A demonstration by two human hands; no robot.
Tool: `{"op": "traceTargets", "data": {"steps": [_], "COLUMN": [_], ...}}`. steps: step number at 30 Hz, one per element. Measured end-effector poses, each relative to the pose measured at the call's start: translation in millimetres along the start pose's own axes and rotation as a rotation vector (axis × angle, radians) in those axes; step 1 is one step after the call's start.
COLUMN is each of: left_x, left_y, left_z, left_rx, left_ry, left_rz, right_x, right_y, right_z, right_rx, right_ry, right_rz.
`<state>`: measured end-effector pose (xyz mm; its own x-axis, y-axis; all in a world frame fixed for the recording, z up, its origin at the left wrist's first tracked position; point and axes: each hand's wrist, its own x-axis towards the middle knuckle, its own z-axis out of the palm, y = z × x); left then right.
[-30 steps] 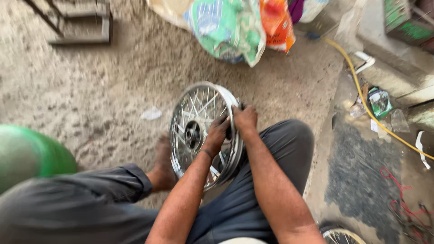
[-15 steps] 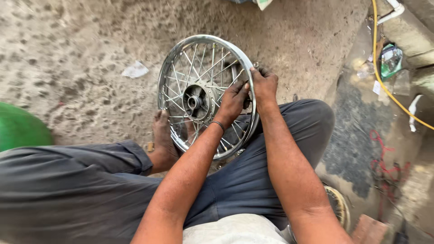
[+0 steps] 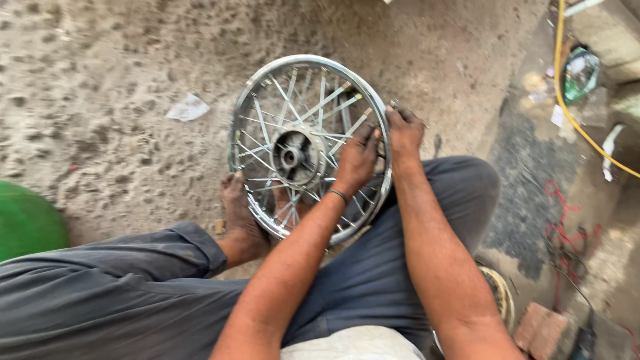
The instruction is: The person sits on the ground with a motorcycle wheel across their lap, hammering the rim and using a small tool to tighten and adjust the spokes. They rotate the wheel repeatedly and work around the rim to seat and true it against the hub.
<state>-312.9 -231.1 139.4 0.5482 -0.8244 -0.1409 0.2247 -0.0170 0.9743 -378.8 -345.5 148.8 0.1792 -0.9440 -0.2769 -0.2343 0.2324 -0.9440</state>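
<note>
Hands: left hand (image 3: 358,159) and right hand (image 3: 405,133) grip spoked wheel (image 3: 267,87).

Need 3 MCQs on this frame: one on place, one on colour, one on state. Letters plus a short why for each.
1. Where is the left hand?
A. On the spokes of the spoked wheel, near the right side of the rim
B. On the green object
C. Flat on the ground

2. What colour is the hose along the right edge?
A. Blue
B. Yellow
C. White

3. How does the wheel stand?
A. Flat on the ground
B. Lifted clear of the ground at chest height
C. Upright on its rim, propped by a bare foot

Answers:
1. A: its fingers lie on the spokes beside the right hand, which is at the rim.
2. B: the line curving past the concrete is yellow.
3. C: the hub faces the camera, and the foot sits against the lower rim on the sandy ground.
</note>
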Motion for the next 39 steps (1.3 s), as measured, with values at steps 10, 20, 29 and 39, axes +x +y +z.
{"op": "traceTargets", "data": {"steps": [10, 20, 29, 39], "left_x": [-5.9, -0.2, -1.0, -4.1], "left_y": [15.4, -14.1, -10.3, 5.8], "left_z": [-7.7, -20.5, -21.7, -18.5], "left_rx": [0.008, -0.358, -0.422, -0.158], "left_ry": [0.005, -0.241, -0.233, -0.135], "left_rz": [-0.087, -0.14, -0.131, -0.118], "right_x": [-7.0, -11.7, -16.0, -50.4], "right_y": [-11.3, -25.2, -136.5, -142.3], "right_z": [4.4, 3.6, -78.4, -29.8], "right_rx": [0.058, -0.198, -0.511, -1.022], "right_ry": [0.018, -0.096, -0.14, -0.039], "right_rz": [0.08, -0.059, -0.529, -0.864]}}
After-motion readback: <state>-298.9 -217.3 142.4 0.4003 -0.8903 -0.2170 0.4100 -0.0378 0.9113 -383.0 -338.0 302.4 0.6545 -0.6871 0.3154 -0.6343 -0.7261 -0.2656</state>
